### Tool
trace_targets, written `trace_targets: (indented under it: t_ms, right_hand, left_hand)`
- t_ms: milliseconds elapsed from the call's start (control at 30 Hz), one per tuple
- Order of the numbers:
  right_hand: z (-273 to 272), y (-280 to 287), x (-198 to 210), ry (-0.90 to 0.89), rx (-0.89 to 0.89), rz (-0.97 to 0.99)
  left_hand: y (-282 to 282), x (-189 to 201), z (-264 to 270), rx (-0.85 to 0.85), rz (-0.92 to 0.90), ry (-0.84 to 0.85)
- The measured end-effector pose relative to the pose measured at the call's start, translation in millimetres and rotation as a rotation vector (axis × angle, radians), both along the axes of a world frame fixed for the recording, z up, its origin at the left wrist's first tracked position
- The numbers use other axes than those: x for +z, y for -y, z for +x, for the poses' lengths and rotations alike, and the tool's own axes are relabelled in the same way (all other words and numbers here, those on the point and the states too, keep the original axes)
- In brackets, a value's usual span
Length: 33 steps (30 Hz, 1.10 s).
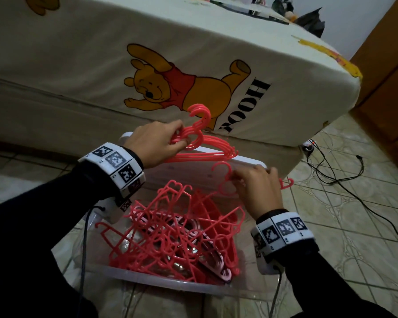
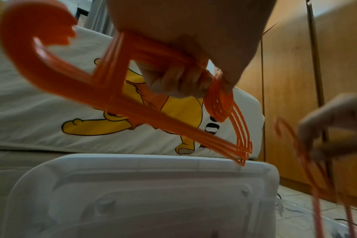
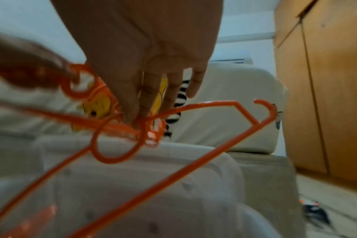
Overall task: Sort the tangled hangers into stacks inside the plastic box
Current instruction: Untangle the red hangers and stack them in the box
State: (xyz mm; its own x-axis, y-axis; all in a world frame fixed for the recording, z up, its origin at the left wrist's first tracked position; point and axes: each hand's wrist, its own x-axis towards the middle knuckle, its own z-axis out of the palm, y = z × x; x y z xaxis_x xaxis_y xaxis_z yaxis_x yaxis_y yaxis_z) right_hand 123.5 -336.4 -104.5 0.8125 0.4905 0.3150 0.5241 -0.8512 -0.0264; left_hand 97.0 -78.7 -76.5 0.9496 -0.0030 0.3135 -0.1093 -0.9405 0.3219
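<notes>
My left hand (image 1: 161, 143) grips a neat stack of red hangers (image 1: 207, 148) by their necks, hooks up, above the far end of the clear plastic box (image 1: 161, 280). The same stack (image 2: 116, 90) fills the left wrist view, fingers (image 2: 179, 83) curled round it. To the right and lower, my right hand (image 1: 255, 187) pinches a single red hanger (image 1: 225, 177) near its hook, lifted over the box; that hanger (image 3: 194, 145) slants across the right wrist view. A tangled pile of red hangers (image 1: 170, 228) lies in the box, with a few pale pink ones (image 1: 216, 267).
The white box lid (image 1: 193, 171) leans against a bed with a cartoon-bear sheet (image 1: 193, 65) just beyond the box. Black cables (image 1: 336, 177) trail over the tiled floor at right. A wooden wardrobe (image 1: 386, 88) stands at far right.
</notes>
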Motion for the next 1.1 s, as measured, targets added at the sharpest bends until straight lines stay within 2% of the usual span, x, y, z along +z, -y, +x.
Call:
trace_targets:
  t_ms: [167, 400, 467, 600, 733, 833, 900, 1000, 1100]
  right_hand:
    - [-11.1, -19.3, 19.4, -0.120, 0.166, 0.355]
    - [-10.3, -33.9, 28.3, -0.219, 0.192, 0.691]
    - [-9.7, -36.8, 28.4, -0.217, 0.186, 0.715]
    - [-4.4, -38.1, 23.6, -0.195, 0.124, 0.598]
    - [3.2, -34.0, 14.5, -0.193, 0.095, 0.169]
    - [4.8, -33.6, 6.3, -0.218, 0.110, 0.016]
    - [4.7, -34.0, 3.1, -0.238, 0.118, -0.002]
    - [4.5, -36.9, -4.1, -0.179, 0.147, -0.034]
    - [6.7, -44.0, -15.8, -0.180, 0.115, -0.012]
  left_hand:
    - [6.4, -5.4, -1.6, -0.131, -0.022, -0.159]
    - [10.9, -11.1, -4.6, -0.233, -0.052, -0.230]
    - [11.4, -11.0, -5.9, -0.243, -0.054, -0.234]
    - [8.2, -10.4, -7.5, -0.245, -0.059, -0.251]
    - [8.2, -8.8, -6.4, -0.250, -0.173, -0.245]
    - [10.3, -8.1, -5.8, -0.257, -0.288, -0.278]
    - [10.7, -9.1, -5.3, -0.225, -0.223, -0.269]
    - [10.4, -10.2, -3.6, -0.125, 0.051, -0.205]
    - [9.1, -11.1, -2.5, -0.071, 0.218, -0.135]
